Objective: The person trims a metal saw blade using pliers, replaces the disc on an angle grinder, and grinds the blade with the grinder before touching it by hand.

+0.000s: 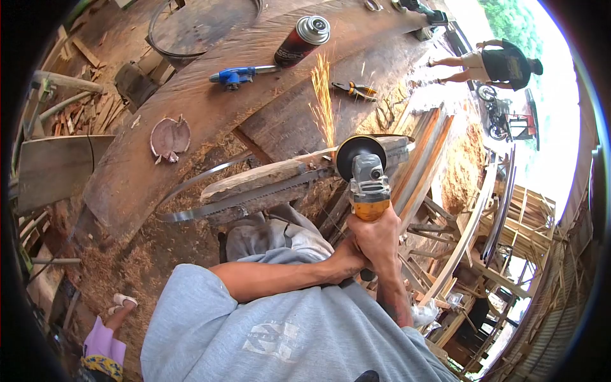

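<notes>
My right hand (377, 237) is wrapped round the body of a yellow and grey angle grinder (370, 178). My left hand (347, 260) closes on the grinder's rear part just below, its fingers partly hidden. The grinder's dark disc (360, 155) is at a toothed band saw blade (267, 198), which runs along a rough wooden block (267, 173) in front of my knees. Orange sparks (324, 105) fly away from the disc. Exactly where the disc touches is hidden behind it.
On the large wooden slab lie a blue torch head (235, 77) joined to a gas canister (301, 42), pliers (355, 91) and a round wood slice (170, 138). Stacked planks (420, 159) lie to the right. One person (503, 65) stands beyond; another (105, 344) is at lower left.
</notes>
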Available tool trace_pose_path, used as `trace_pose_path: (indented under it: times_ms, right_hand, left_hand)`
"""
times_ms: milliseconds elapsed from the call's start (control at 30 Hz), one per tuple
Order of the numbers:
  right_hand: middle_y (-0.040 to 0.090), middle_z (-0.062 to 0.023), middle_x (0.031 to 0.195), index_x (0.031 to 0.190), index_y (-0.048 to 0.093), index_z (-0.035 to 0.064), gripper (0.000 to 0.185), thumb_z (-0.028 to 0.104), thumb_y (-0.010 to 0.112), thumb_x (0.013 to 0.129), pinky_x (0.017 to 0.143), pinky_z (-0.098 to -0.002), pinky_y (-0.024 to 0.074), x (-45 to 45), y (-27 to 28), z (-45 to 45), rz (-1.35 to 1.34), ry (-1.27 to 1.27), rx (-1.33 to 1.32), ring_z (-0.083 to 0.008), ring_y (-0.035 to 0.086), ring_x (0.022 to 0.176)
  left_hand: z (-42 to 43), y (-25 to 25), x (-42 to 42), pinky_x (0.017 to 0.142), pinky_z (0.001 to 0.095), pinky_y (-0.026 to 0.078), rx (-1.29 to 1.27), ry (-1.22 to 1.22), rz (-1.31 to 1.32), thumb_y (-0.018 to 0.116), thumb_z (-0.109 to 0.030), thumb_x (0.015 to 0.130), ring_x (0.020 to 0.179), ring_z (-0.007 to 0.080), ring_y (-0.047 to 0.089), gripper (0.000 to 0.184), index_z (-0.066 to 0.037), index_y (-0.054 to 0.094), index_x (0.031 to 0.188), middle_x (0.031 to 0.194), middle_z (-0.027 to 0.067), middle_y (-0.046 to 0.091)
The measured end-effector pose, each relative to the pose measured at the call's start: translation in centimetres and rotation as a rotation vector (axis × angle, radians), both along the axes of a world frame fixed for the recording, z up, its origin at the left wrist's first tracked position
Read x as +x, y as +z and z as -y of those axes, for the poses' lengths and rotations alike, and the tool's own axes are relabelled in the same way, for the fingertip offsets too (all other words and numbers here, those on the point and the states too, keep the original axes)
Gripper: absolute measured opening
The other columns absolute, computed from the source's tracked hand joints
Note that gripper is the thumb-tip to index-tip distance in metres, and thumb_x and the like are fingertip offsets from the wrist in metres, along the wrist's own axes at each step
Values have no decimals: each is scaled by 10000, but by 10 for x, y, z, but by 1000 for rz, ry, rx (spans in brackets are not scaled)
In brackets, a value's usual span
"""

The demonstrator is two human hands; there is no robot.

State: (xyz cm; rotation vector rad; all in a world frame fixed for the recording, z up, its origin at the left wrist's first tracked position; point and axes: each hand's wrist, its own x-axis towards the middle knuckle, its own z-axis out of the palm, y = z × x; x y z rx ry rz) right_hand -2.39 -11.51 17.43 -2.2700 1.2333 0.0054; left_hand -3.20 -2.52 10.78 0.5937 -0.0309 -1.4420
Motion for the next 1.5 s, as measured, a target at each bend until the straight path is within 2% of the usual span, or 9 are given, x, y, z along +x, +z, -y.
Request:
trace_pose_path:
  times_ms: [33, 133, 233, 267, 333, 433, 467, 533, 1500]
  right_hand:
    - [733, -268, 935, 1072, 623, -40, 470, 189, 795, 700, 798, -486, 567, 1, 1, -1, 7, -1, 8, -443, 727, 914]
    - [734, -269, 940, 1073, 624, -44, 472, 190, 796, 701, 799, -484, 568, 0, 2, -1, 10, 6, 5, -441, 729, 919]
    - [735, -270, 942, 1077, 625, -48, 475, 191, 795, 703, 803, -483, 568, 0, 3, -1, -18, 4, 5, -438, 730, 923]
    - [735, -270, 941, 1078, 627, -50, 477, 192, 795, 703, 806, -483, 567, 1, 3, 0, -41, -11, 14, -436, 730, 925]
    - [735, -270, 939, 1078, 627, -48, 476, 193, 794, 703, 806, -483, 568, -1, 0, 2, -16, -8, 8, -437, 730, 923]
    - [735, -268, 933, 1083, 630, -44, 477, 195, 793, 703, 805, -481, 569, 1, 3, 0, -3, 2, -4, -437, 731, 920]
    - [736, -266, 931, 1088, 632, -40, 480, 195, 793, 702, 804, -479, 570, 1, 5, -1, -16, 11, -12, -436, 731, 918]
    - [736, -266, 931, 1091, 633, -38, 482, 195, 794, 701, 805, -478, 570, 3, 8, -2, -6, 20, -3, -435, 732, 919]
    - [734, -267, 954, 1089, 625, -44, 485, 191, 792, 698, 822, -470, 567, 6, 12, -2, -30, 60, 11, -430, 728, 947]
  left_hand:
    - [0, 2, 2, 450, 293, 485, 6, 6, 0, 813, -122, 803, 641, 131, 631, 385, -16, 627, 1123, 900, 56, 682]
    - [-3, 11, 12, 867, 314, 583, 69, -126, -68, 831, 19, 747, 1051, 135, 677, 507, -27, 630, 1210, 1128, 40, 709]
    - [-2, 9, 10, 876, 318, 589, 79, -135, -63, 821, 45, 747, 1058, 145, 679, 495, -17, 629, 1199, 1131, 45, 707]
    - [0, 2, 2, 661, 311, 540, 45, -82, -33, 813, -47, 780, 847, 142, 655, 433, -19, 625, 1168, 1014, 46, 693]
    - [2, 0, -1, 445, 303, 491, 12, -28, -4, 806, -140, 812, 635, 139, 632, 393, -20, 622, 1138, 897, 48, 680]
    - [1, 7, 5, 441, 302, 496, 24, -34, -13, 797, -145, 819, 644, 141, 641, 386, -22, 622, 1141, 895, 51, 681]
    - [-1, 12, 9, 656, 309, 540, 63, -76, -19, 808, -65, 793, 832, 137, 667, 413, -24, 633, 1164, 1003, 46, 699]
    - [-1, 14, 10, 871, 315, 584, 103, -117, -24, 819, 15, 767, 1020, 133, 693, 458, -25, 644, 1188, 1110, 41, 716]
    - [-2, 12, 4, 838, 324, 593, 74, -93, -72, 845, 5, 736, 1010, 153, 696, 479, -16, 641, 1170, 1085, 45, 715]
